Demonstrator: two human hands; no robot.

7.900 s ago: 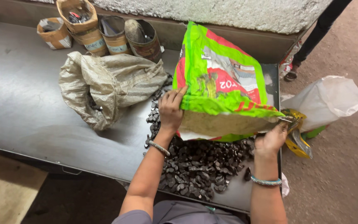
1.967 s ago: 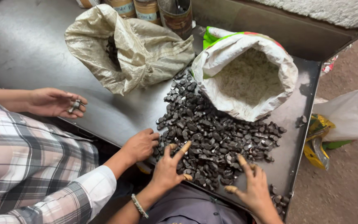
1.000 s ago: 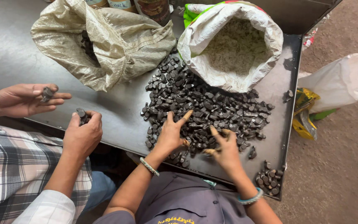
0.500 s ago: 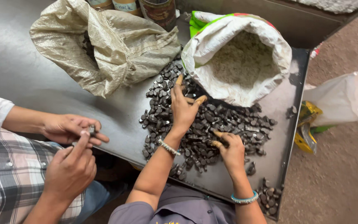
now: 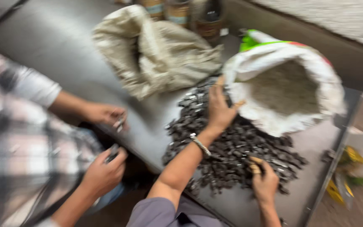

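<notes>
Since the frame half a second back, left hand [image 5: 218,110] has slid farther up the heap to its far edge, right by the sack mouth, and the view has swung and blurred. Head view only: left hand lies flat, fingers spread wide, palm down on the heap of small dark grey metal pieces [image 5: 236,147], fingertips nearly touching the open white woven sack with green trim [image 5: 286,84]; a metal bangle sits on that wrist. Right hand [image 5: 263,180] is at the near right side of the heap, fingers curled narrow as if pinching pieces, but blur hides whether anything is actually gripped. Heap sits mid-right on the dark grey metal worktable [image 5: 55,46], between the white sack far right and the crumpled beige cloth sack [image 5: 156,54] far left. A co-worker in a plaid shirt is on the left; one co-worker's hand [image 5: 103,113] holds a few small pieces at the table's near edge, the other [image 5: 103,174] is below the edge, closed on something dark. Risks, as a judgement: pieces near the table's near edge could get swept off by a wide push, and the leaning white sack could tip if the left hand nudges it. Surface is smooth dull metal with a raised right rim; round tins [image 5: 177,10] stand at the far side, brown floor and a yellow-green bag [image 5: 349,168] to the right.
</notes>
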